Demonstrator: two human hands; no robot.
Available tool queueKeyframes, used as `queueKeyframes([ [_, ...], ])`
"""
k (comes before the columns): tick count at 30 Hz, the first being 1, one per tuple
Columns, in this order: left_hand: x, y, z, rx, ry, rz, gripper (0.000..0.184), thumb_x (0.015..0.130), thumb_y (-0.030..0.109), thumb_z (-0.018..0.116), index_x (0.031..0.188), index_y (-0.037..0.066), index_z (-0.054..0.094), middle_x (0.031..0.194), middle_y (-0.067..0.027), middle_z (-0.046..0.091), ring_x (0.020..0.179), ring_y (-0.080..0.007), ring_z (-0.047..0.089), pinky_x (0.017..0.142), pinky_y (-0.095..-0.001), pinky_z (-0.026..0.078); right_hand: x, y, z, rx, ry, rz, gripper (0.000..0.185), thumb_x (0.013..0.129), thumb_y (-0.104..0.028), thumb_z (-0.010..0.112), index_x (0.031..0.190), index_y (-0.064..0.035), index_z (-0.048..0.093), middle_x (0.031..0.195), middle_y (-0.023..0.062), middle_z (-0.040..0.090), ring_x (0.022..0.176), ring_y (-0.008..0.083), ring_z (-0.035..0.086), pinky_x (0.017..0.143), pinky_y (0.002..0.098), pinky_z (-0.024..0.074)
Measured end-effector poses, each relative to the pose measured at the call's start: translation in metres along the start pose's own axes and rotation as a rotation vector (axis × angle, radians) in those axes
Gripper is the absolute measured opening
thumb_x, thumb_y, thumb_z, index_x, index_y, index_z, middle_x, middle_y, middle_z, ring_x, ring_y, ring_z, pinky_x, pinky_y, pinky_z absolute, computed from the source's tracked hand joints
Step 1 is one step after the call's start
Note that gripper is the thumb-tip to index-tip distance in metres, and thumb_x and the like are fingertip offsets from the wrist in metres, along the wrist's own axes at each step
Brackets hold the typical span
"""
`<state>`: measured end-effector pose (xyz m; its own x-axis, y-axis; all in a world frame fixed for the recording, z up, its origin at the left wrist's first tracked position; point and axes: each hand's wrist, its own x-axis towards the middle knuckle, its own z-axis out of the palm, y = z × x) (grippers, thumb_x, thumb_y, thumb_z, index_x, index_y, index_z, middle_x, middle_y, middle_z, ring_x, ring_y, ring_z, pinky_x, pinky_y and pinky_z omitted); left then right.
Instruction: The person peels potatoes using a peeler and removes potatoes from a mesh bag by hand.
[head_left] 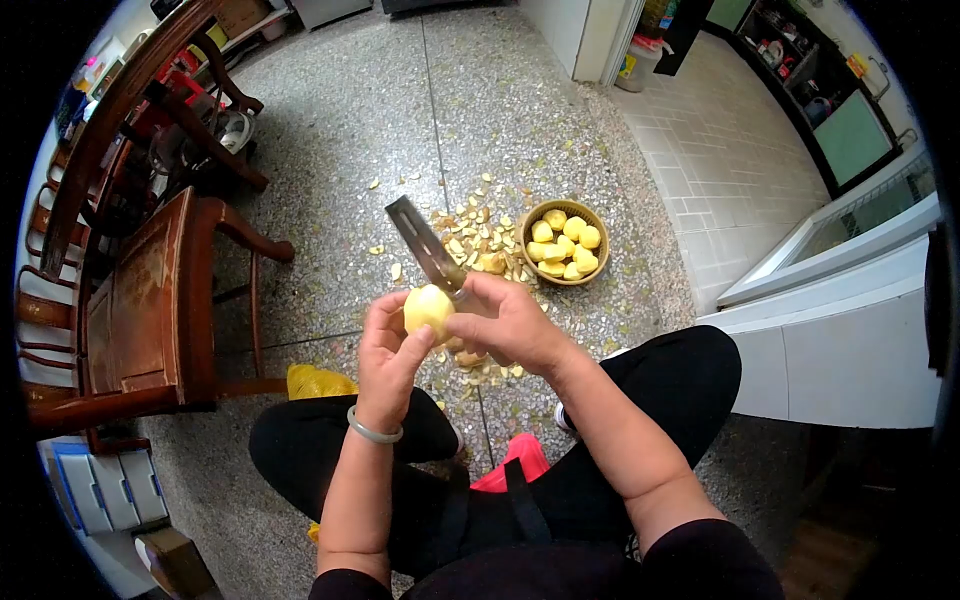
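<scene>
1. Potato (pixel 429 311) above the floor (pixel 330 210): the left hand's (pixel 385 345) fingers are clamped on it; the right hand's (pixel 512 325) are wrapped round the knife (pixel 424 243).
2. Its visible face looks bare of skin; the far side is hidden. Pale potatoes (pixel 573 228) sit in the basket (pixel 562 281), peelings (pixel 492 262) beside it; how many are left cannot be told.
3. Its slightly longer axis points roughly away from the person.

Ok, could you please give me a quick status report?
Left hand: fingers around peeled potato. Right hand: holding knife. Nothing visibly blocking either hand; peelings scattered on floor.
</scene>
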<state>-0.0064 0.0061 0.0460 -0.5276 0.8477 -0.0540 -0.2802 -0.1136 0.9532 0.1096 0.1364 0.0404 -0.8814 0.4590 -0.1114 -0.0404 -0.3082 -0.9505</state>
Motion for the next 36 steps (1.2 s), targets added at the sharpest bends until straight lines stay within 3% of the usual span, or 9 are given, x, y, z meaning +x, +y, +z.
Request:
queueKeyframes([
  [8, -0.001, 0.001, 0.009, 0.167, -0.033, 0.095, 0.046, 0.086, 0.010, 0.059, 0.127, 0.001, 0.040, 0.120, -0.0120, 0.052, 0.108, -0.0211, 0.055, 0.088, -0.0341, 0.049, -0.005, -0.012, 0.000, 0.017, 0.082, 0.088, 0.029, 0.088, -0.027, 0.064, 0.101, -0.0022, 0.056, 0.073, 0.0007, 0.058, 0.054, 0.0059, 0.054, 0.047, 0.0205, 0.0429],
  [13, -0.001, 0.015, 0.001, -0.430, -0.046, -0.211, 0.059, 0.081, 0.012, 0.063, 0.132, 0.009, 0.034, 0.124, -0.0135, 0.049, 0.112, -0.0259, 0.053, 0.094, -0.0415, 0.046, -0.006, -0.015, -0.001, 0.118, 0.006, 0.027, 0.030, 0.092, -0.033, 0.057, 0.100, -0.0036, 0.058, 0.077, 0.0000, 0.059, 0.057, 0.0043, 0.054, 0.048, 0.0188, 0.0432],
  [16, 0.000, 0.012, -0.003, -0.548, -0.035, -0.195, 0.053, 0.082, 0.008, 0.061, 0.129, 0.009, 0.037, 0.125, -0.0129, 0.048, 0.115, -0.0266, 0.050, 0.100, -0.0427, 0.041, -0.003, -0.014, -0.001, -0.497, 0.256, -0.490, 0.027, 0.085, -0.025, 0.066, 0.100, -0.0042, 0.060, 0.082, 0.0067, 0.064, 0.068, 0.0152, 0.061, 0.058, 0.0294, 0.0484],
  [17, 0.000, 0.012, -0.003, -0.540, -0.019, -0.189, 0.052, 0.082, 0.011, 0.062, 0.128, 0.009, 0.038, 0.124, -0.0121, 0.049, 0.115, -0.0260, 0.051, 0.099, -0.0422, 0.042, -0.006, -0.018, 0.000, -0.532, 0.256, -0.495, 0.026, 0.078, -0.020, 0.070, 0.097, -0.0051, 0.060, 0.083, 0.0103, 0.063, 0.074, 0.0237, 0.063, 0.065, 0.0344, 0.0489],
  [24, -0.005, 0.000, -0.010, -0.631, -0.029, -0.217, 0.057, 0.077, 0.037, 0.073, 0.120, 0.010, 0.047, 0.117, -0.0063, 0.054, 0.111, -0.0212, 0.052, 0.094, -0.0386, 0.045, -0.007, -0.021, 0.006, -0.909, 0.128, -0.802, 0.026, 0.069, -0.010, 0.072, 0.092, -0.0035, 0.061, 0.077, 0.0117, 0.060, 0.067, 0.0297, 0.060, 0.060, 0.0356, 0.0475],
  [26, -0.007, 0.000, -0.011, -0.609, -0.016, -0.231, 0.061, 0.075, 0.042, 0.074, 0.120, 0.011, 0.048, 0.117, -0.0057, 0.054, 0.108, -0.0202, 0.053, 0.091, -0.0372, 0.046, -0.004, -0.016, 0.002, -0.866, 0.140, -0.778, 0.026, 0.068, -0.010, 0.072, 0.090, -0.0033, 0.061, 0.076, 0.0113, 0.060, 0.067, 0.0302, 0.060, 0.059, 0.0363, 0.0471],
  [31, -0.003, 0.000, -0.022, -0.679, -0.149, -0.287, 0.053, 0.080, 0.017, 0.065, 0.125, 0.008, 0.040, 0.111, -0.0082, 0.054, 0.103, -0.0212, 0.056, 0.089, -0.0372, 0.047, 0.007, 0.006, -0.023, -0.857, 0.267, -0.614, 0.019, 0.072, -0.020, 0.070, 0.085, -0.0097, 0.061, 0.076, 0.0080, 0.062, 0.068, 0.0268, 0.061, 0.059, 0.0367, 0.0482],
  [34, -0.010, 0.024, 0.001, -0.600, -0.045, -0.242, 0.052, 0.072, 0.015, 0.060, 0.121, 0.005, 0.045, 0.107, -0.0149, 0.054, 0.090, -0.0258, 0.054, 0.076, -0.0345, 0.047, 0.009, 0.007, -0.043, -0.909, 0.380, -0.384, 0.016, 0.075, -0.020, 0.069, 0.083, -0.0078, 0.063, 0.073, 0.0086, 0.062, 0.064, 0.0236, 0.061, 0.057, 0.0330, 0.0473],
  [36, -0.007, 0.018, -0.005, -0.646, -0.092, -0.223, 0.055, 0.076, 0.015, 0.060, 0.126, 0.005, 0.041, 0.115, -0.0174, 0.052, 0.097, -0.0279, 0.054, 0.080, -0.0364, 0.048, 0.007, 0.005, -0.042, -0.833, 0.391, -0.341, 0.016, 0.076, -0.019, 0.069, 0.085, -0.0070, 0.063, 0.071, 0.0082, 0.062, 0.062, 0.0207, 0.060, 0.056, 0.0309, 0.0464],
])
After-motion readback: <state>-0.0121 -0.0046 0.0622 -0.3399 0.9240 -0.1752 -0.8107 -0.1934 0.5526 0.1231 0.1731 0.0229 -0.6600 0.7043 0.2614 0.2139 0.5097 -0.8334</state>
